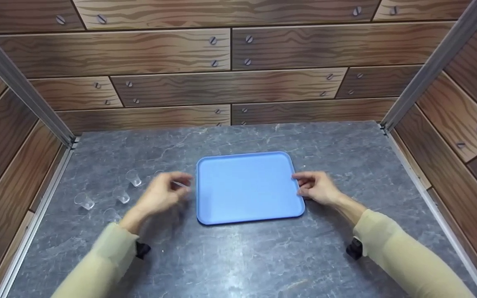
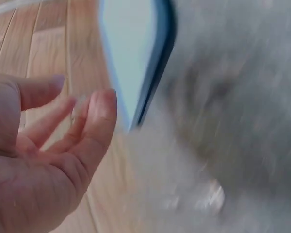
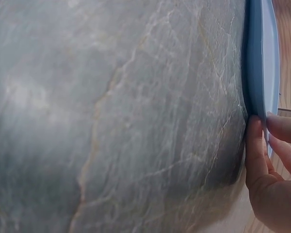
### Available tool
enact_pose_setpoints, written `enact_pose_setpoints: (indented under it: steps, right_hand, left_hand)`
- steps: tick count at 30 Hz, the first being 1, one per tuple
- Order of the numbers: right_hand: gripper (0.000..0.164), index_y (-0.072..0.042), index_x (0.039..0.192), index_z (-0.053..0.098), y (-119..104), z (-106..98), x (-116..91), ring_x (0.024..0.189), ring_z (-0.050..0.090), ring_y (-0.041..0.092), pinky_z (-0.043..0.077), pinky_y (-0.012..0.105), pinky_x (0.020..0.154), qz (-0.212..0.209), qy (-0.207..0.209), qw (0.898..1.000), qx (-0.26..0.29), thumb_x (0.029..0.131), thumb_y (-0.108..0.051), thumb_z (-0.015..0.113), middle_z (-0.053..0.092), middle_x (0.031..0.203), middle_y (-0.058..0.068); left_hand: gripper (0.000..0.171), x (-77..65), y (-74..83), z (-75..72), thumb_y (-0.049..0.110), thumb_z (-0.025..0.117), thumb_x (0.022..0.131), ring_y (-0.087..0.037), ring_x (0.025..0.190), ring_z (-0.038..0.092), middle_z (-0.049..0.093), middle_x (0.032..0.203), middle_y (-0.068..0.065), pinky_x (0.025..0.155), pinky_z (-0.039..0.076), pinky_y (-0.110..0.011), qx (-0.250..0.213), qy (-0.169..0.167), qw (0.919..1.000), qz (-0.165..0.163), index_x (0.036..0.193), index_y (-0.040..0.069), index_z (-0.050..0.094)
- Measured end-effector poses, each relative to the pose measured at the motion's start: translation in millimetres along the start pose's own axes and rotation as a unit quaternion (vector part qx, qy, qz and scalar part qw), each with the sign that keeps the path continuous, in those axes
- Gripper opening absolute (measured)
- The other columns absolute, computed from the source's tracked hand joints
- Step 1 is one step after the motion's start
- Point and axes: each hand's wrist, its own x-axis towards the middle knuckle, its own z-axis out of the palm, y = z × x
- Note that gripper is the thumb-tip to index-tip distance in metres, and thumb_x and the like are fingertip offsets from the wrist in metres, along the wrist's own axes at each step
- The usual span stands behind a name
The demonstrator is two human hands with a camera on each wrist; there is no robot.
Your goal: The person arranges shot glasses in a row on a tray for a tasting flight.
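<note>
A blue rectangular tray (image 1: 249,188) lies flat on the grey marbled table in the head view. My right hand (image 1: 319,188) pinches its right rim, thumb on the inner side and fingers at the outer wall, as the right wrist view shows of the hand (image 3: 276,170). Just off the left rim, my left hand (image 1: 164,192) hovers with relaxed, bent fingers and nothing between them. In the left wrist view a gap separates that thumb from the fingers (image 2: 99,114), and the tray's corner (image 2: 136,63) appears beyond them.
Several small clear cups stand left of my left hand, among them one cup (image 1: 134,178) at the back and another cup (image 1: 84,201) farthest left; my left arm partly covers some. Wood-patterned walls (image 1: 172,89) with metal corner posts (image 1: 425,62) enclose the table (image 1: 238,256).
</note>
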Motion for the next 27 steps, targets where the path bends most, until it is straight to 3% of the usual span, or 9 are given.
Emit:
enact_pose_setpoints:
  steps: [4,9,17,21,23,24,26,27]
  right_hand:
    - [0.054,0.012,0.144,0.067,-1,1,0,0.085,0.066,0.01,0.059,0.017,0.066,0.004,0.001,1.0,0.002,0.091,0.011,0.076,0.073,0.112,0.024]
    - [0.053,0.01,0.143,0.07,-2,1,0,0.084,0.065,0.01,0.058,0.017,0.065,0.004,0.008,1.0,0.004,0.09,0.01,0.076,0.074,0.111,0.023]
    - [0.054,0.011,0.143,0.069,1,0,0,0.083,0.066,0.009,0.06,0.017,0.067,0.011,0.011,1.0,0.015,0.089,0.012,0.074,0.073,0.108,0.019]
    - [0.054,0.012,0.143,0.069,2,0,1,0.083,0.067,0.007,0.061,0.016,0.069,0.011,0.009,1.0,0.022,0.089,0.012,0.074,0.072,0.106,0.017]
    - [0.054,0.012,0.143,0.068,2,0,1,0.083,0.067,0.006,0.061,0.016,0.068,0.009,0.008,1.0,0.024,0.089,0.012,0.075,0.072,0.106,0.016]
    - [0.054,0.012,0.143,0.068,2,0,1,0.082,0.066,0.006,0.061,0.016,0.068,0.008,0.008,1.0,0.025,0.089,0.012,0.075,0.072,0.106,0.017]
    - [0.054,0.012,0.142,0.068,2,0,0,0.082,0.066,0.006,0.06,0.016,0.067,0.005,0.009,1.0,0.026,0.089,0.012,0.076,0.072,0.106,0.017]
    - [0.054,0.013,0.142,0.068,2,0,0,0.082,0.066,0.006,0.06,0.016,0.067,0.004,0.008,1.0,0.027,0.089,0.012,0.076,0.072,0.106,0.017]
  left_hand:
    - [0.034,-3.3,-4.7,-35.2,0.004,0.072,0.103,-0.032,0.109,0.079,0.081,0.127,-0.025,0.09,0.061,-0.026,0.024,0.035,0.9989,0.017,0.136,-0.001,0.076]
    - [0.036,-12.3,-17.0,-78.6,0.007,0.073,0.105,-0.026,0.107,0.077,0.08,0.129,-0.026,0.087,0.057,-0.015,0.039,0.083,0.9957,-0.001,0.14,-0.002,0.074]
    - [0.044,-31.6,-61.3,-132.1,0.014,0.078,0.106,0.019,0.097,0.062,0.077,0.137,-0.031,0.088,0.05,-0.002,0.062,0.13,0.9893,-0.023,0.145,-0.004,0.07]
    - [0.046,-41.5,-83.7,-147.8,0.011,0.082,0.102,0.024,0.097,0.058,0.074,0.138,-0.035,0.088,0.049,0.001,0.062,0.146,0.9869,-0.031,0.143,-0.008,0.07]
    - [0.049,-46.9,-93.6,-155.3,0.013,0.083,0.102,0.016,0.105,0.064,0.073,0.141,-0.034,0.09,0.048,-0.001,0.072,0.148,0.9854,-0.045,0.145,-0.007,0.069]
    - [0.051,-50.1,-97.6,-159.2,0.014,0.083,0.102,0.006,0.112,0.069,0.072,0.144,-0.034,0.097,0.053,-0.008,0.076,0.143,0.9852,-0.057,0.147,-0.007,0.067]
    - [0.058,-56.5,-105.6,-166.5,0.017,0.082,0.104,-0.022,0.133,0.07,0.065,0.154,-0.035,0.115,0.056,-0.029,0.081,0.125,0.9851,-0.087,0.153,-0.006,0.062]
    - [0.062,-59.7,-109.4,-169.9,0.019,0.081,0.104,-0.036,0.142,0.064,0.06,0.159,-0.035,0.121,0.054,-0.043,0.083,0.111,0.985,-0.103,0.156,-0.005,0.059]
